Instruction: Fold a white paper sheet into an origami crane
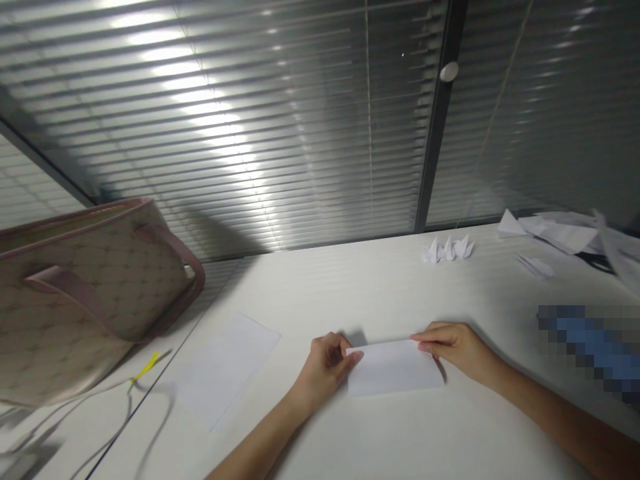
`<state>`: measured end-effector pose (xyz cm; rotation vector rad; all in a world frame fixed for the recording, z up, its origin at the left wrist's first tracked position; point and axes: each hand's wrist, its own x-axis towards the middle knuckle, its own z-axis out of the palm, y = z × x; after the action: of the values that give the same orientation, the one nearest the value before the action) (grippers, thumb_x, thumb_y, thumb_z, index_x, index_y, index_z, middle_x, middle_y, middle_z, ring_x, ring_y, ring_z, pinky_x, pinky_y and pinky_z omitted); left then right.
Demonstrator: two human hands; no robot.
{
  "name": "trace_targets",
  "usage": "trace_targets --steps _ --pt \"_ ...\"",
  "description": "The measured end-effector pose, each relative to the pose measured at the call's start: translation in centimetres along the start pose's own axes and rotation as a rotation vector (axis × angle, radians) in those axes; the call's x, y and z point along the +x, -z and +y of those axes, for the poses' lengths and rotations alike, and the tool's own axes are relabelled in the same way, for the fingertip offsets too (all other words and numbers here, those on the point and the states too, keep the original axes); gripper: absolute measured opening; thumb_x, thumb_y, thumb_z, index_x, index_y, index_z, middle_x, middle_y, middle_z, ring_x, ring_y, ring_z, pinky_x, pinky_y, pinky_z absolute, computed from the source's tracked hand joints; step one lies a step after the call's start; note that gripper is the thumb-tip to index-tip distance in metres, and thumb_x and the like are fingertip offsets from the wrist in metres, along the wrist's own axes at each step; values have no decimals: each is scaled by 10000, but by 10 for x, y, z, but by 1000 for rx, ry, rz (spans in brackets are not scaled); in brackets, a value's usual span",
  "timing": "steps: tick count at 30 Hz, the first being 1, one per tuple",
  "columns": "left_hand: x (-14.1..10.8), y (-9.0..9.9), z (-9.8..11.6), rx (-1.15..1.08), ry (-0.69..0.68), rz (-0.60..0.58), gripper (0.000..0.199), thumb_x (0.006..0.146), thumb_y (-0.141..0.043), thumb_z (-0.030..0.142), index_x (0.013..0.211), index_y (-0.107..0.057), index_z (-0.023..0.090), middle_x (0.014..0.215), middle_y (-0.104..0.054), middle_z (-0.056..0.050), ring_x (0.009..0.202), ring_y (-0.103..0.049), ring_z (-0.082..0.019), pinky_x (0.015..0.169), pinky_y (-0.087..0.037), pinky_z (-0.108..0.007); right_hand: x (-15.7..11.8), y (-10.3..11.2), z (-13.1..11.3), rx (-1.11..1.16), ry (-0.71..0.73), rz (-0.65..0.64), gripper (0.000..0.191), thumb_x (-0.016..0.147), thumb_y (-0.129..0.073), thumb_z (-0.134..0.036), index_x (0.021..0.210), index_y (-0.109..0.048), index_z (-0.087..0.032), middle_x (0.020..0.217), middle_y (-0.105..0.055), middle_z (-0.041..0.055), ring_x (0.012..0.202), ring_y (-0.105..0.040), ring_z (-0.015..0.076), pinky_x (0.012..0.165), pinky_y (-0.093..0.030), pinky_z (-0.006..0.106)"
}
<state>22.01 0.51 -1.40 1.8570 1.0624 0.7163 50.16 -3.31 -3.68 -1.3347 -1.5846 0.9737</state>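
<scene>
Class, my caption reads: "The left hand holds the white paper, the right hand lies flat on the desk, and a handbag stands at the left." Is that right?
Not quite: the right hand is not flat on the desk. The head view shows it pinching the far right corner of the white paper. The rest stands.

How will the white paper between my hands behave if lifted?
The paper looks thin, so it's probably light and easily creased. It may sag a little, since the left hand and right hand pinch it only near its upper corners.
</scene>
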Motion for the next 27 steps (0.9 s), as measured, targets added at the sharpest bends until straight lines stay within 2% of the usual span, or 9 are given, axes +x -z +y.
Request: trace_targets --steps 4,8,15,21,27 --pt "0 0 -3 -14 23 -48 219 909 -567 337 973 -603 130 892 -627 -23 719 -613 -136 642 -527 -298 0 1 0 -1 7 -4 259 761 -664 -425 870 -779 -219 727 -680 45 647 -625 170 571 -503 264" --pt "1 0 -5 -30 50 -74 261 912 -562 332 1088 -583 141 1031 -622 -58 839 -629 -175 719 -540 -351 0 1 2 1 13 -10 280 759 -664 -443 884 -777 -218 757 -683 50 673 -634 178 590 -511 272" --pt "1 0 -8 -50 79 -88 280 911 -563 330 1122 -571 147 1079 -612 -68 883 -626 -189 749 -538 -373 0 2 5 3 16 -17 263 760 -668 -425 897 -775 -228 798 -693 56 747 -646 196 647 -519 282" --pt "2 -1 -7 -25 107 -91 286 913 -559 336 1128 -570 147 1090 -609 -70 896 -625 -195 759 -536 -380 -1 2 4 5 10 -24 238 783 -645 -368 915 -772 -215 809 -691 59 729 -639 184 615 -510 265" --pt "2 -1 -4 31 114 -84 288 915 -556 337 1133 -569 149 1097 -607 -70 901 -625 -198 760 -537 -380 0 2 2 -6 24 -32 249 797 -635 -389 914 -771 -216 805 -696 58 713 -636 177 618 -515 263"
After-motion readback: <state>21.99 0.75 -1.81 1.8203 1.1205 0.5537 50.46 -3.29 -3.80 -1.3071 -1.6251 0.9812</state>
